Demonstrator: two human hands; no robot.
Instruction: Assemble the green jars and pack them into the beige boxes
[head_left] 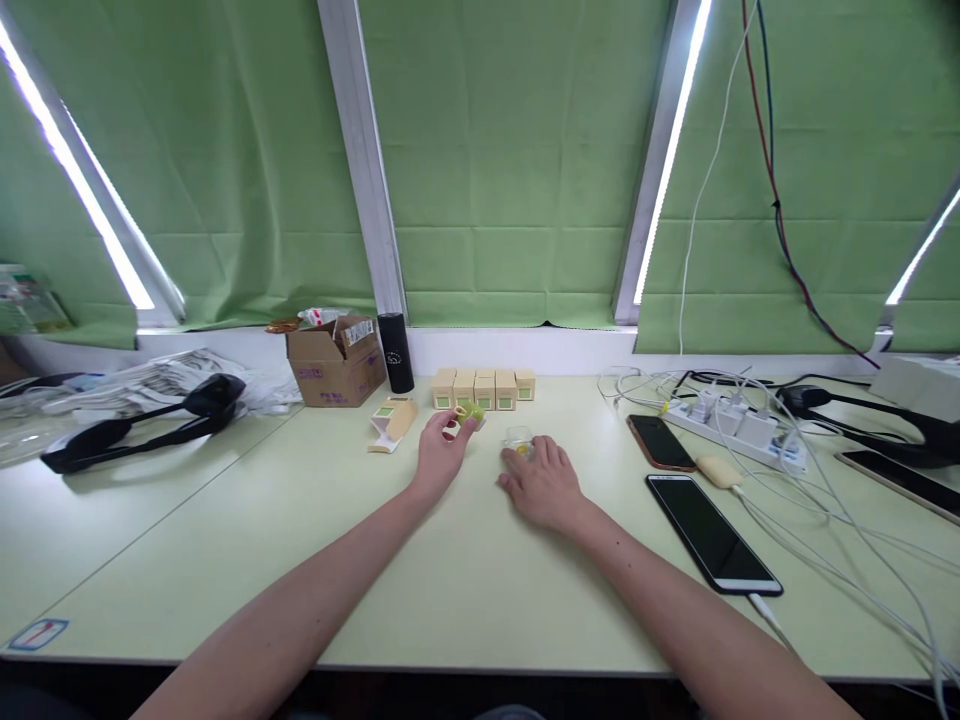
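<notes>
My left hand (441, 446) is closed, pinching a small green item (471, 411) between thumb and fingers, just in front of a row of small kraft-coloured boxes (484, 389) with green labels. Its exact kind is too small to make out. To the right, my right hand (546, 486) rests low on the table, its fingers around the near and right sides of a small clear plastic container (518, 436) with something yellow in it. An opened kraft box (393, 422) with its flaps out lies left of my left hand.
A brown carton (335, 365) and a black cylinder (395, 353) stand at the back. Black headset-like straps (150, 425) lie left. On the right are phones (712, 533), a white power strip (739, 430), tangled cables and a cream-coloured rounded object (718, 472).
</notes>
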